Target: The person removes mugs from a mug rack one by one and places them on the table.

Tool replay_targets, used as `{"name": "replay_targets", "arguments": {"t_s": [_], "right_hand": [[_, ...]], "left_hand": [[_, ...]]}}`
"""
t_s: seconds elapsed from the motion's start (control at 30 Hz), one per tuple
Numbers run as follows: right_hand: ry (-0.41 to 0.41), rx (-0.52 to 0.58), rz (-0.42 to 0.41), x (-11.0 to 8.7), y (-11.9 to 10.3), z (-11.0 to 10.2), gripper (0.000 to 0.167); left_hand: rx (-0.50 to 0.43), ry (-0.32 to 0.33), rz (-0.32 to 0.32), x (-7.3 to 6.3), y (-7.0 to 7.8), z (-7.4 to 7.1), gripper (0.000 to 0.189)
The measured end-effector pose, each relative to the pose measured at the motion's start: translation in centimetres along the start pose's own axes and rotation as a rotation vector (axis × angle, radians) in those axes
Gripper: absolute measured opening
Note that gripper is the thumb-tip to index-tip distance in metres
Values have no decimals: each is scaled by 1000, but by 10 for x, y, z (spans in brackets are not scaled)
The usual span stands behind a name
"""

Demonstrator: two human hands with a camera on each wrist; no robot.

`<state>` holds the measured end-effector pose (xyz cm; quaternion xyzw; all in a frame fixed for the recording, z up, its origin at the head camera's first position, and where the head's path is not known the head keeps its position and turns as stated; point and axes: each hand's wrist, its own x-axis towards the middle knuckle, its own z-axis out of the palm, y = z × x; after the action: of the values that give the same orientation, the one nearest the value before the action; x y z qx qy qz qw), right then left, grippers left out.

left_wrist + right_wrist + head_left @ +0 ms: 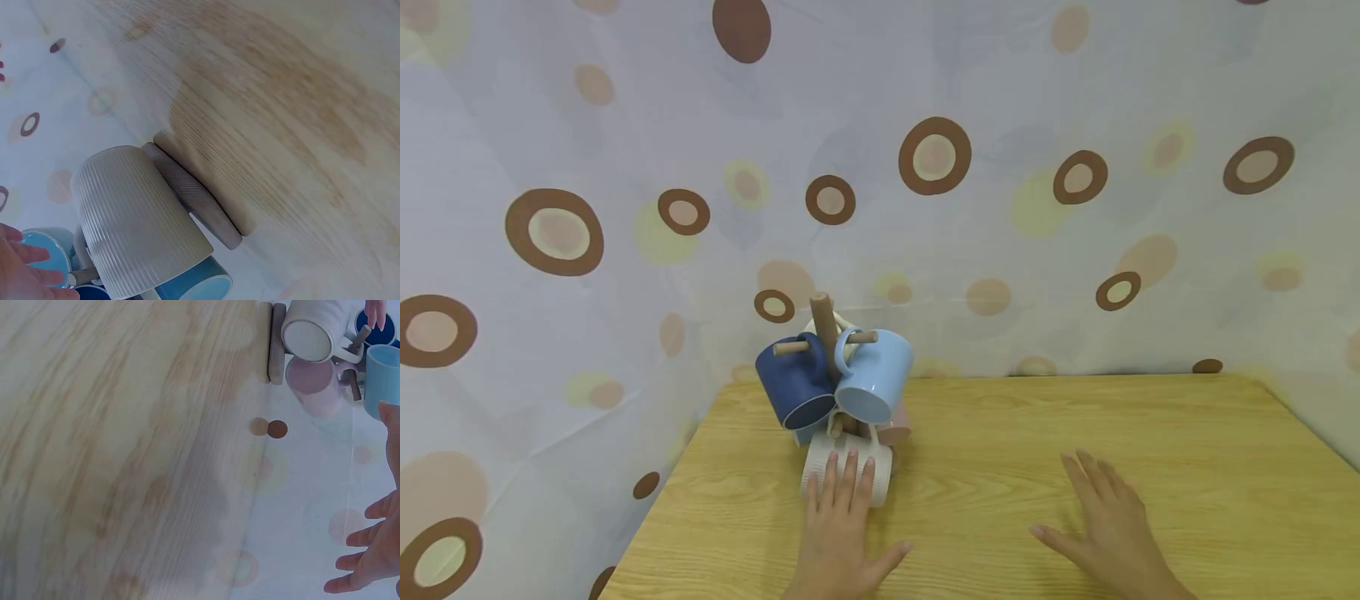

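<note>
Where mugs (883, 375) hang above the wood-grain table (977, 475), a spotted backdrop (865, 83) rises

No readable text reached my screen from any of the three cameras.
From my remote station I read no lettering, brand or number on the navy mug (786, 379), at 8 o'clock in the head view, or the light blue mug (883, 371) at 6. The white ribbed mug (140, 219), near 7 o'clock in the left wrist view, and the pink mug (309, 376), at 2 in the right wrist view, gave me none either. The wall covering (880, 250), at 12 o'clock in the head view, bore only printed rings and spots.
</note>
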<state>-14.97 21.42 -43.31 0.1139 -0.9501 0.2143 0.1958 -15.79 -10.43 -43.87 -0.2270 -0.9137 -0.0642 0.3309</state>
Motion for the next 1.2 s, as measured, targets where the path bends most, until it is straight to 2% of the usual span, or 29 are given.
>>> {"name": "replay_targets", "arguments": {"t_s": [0.13, 0.23, 0.43, 0.67, 0.9, 1.2], "right_hand": [[48, 56, -26, 4, -8, 4, 85], [58, 94, -37, 6, -15, 7, 81], [45, 136, -54, 9, -28, 11, 74], [13, 207, -35, 16, -44, 14, 71], [50, 263, -61, 25, -57, 18, 70], [67, 261, -87, 33, -71, 21, 69]], "left_hand": [[-16, 77, 16, 0, -3, 0, 84], [-24, 111, 21, 1, -5, 0, 81], [-34, 140, 20, 2, -10, 0, 78], [-46, 152, 4, 1, -15, -4, 74], [-36, 218, -27, 2, -21, -8, 75], [-10, 283, -42, 5, -33, -16, 75]]}}
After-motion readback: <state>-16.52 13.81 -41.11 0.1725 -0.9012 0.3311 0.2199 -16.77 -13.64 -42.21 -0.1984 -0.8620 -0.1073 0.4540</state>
